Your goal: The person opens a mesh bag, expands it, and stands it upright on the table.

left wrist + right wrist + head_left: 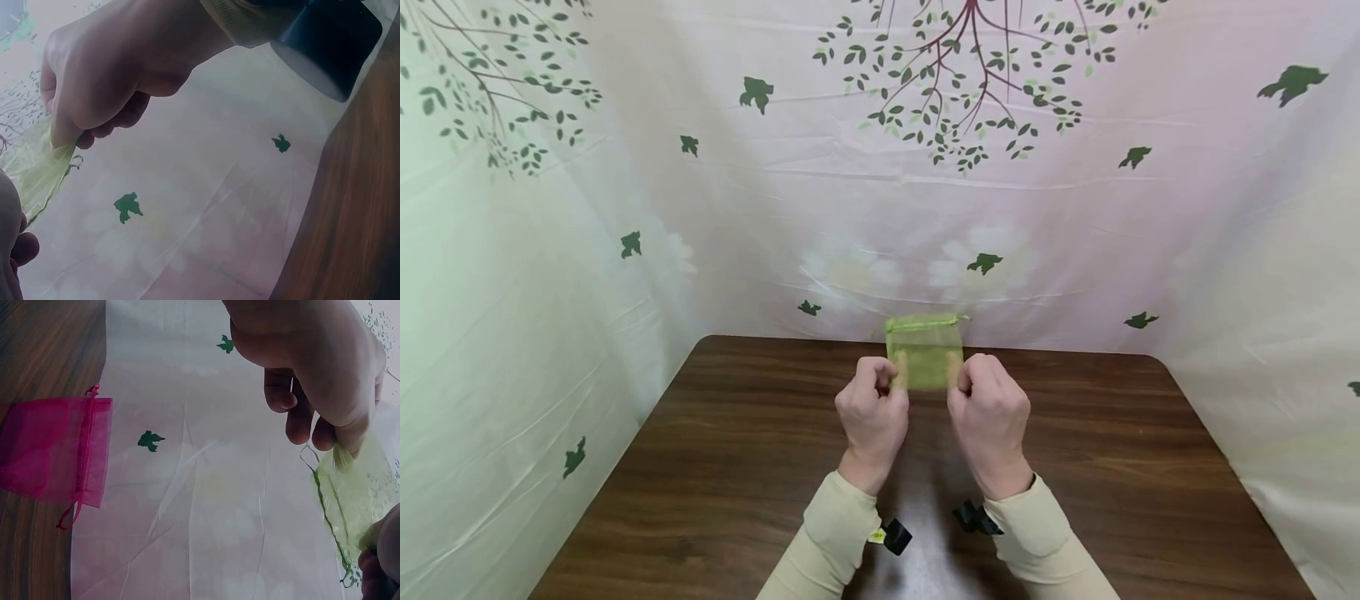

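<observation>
A small sheer yellow-green drawstring pouch [925, 352] is held up above the table's far side, its gathered cord end at the top in the head view. My left hand [872, 412] pinches its left side between thumb and curled fingers. On the opposite side my right hand [991, 412] pinches it the same way. The green pouch [353, 494] looks stretched flat between both hands in the right wrist view, and its cord loops hang out at the edge. Whether anything is inside cannot be made out.
In the right wrist view a sheer magenta drawstring pouch [47, 450] appears over the dark wood; the head view does not show it. The wooden table [737, 450] meets a pale printed cloth [760, 217] at its back and sides. Black devices [897, 537] sit at both wrists.
</observation>
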{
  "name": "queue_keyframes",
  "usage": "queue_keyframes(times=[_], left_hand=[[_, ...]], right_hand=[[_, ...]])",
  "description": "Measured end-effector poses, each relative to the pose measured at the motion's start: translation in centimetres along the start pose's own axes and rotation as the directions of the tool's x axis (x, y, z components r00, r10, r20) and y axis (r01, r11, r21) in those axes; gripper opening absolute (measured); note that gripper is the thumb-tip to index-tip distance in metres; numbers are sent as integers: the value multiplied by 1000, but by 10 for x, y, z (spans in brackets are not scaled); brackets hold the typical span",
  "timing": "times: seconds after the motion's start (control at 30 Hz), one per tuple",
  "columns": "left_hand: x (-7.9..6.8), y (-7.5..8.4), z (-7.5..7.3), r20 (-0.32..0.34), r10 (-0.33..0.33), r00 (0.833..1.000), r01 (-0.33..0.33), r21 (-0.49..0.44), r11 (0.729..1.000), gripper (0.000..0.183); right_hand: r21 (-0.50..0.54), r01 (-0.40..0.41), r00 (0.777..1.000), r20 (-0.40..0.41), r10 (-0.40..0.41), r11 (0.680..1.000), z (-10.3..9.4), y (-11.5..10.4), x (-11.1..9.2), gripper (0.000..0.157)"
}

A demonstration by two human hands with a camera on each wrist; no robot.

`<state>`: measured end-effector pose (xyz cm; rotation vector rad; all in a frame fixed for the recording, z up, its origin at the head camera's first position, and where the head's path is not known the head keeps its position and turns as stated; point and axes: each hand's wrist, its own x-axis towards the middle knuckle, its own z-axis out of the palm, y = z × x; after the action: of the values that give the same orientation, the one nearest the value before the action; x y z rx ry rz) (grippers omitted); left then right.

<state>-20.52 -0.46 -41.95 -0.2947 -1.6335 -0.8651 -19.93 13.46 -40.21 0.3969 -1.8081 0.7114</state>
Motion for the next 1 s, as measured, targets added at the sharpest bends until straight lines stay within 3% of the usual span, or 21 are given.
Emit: queue_keyframes(times=[0.2, 0.53, 0.77, 1.0], left_hand=[[-1, 0, 0, 7, 2, 1000, -2, -3, 1000, 22], [1, 0, 0, 23, 15, 1000, -14, -16, 1000, 12], [2, 0, 0, -24, 28, 999, -28, -10, 1000, 12], [1, 2, 2, -75, 41, 996, -40, 19, 999, 13]], right_hand=[[-81, 19, 999, -31, -21, 997, 1, -2, 0, 30], [38, -33, 999, 29, 32, 999, 1, 0, 3, 9], [27, -38, 999, -15, 39, 999, 2, -2, 2, 20], [-69, 2, 996, -94, -8, 998, 4, -5, 2, 31]])
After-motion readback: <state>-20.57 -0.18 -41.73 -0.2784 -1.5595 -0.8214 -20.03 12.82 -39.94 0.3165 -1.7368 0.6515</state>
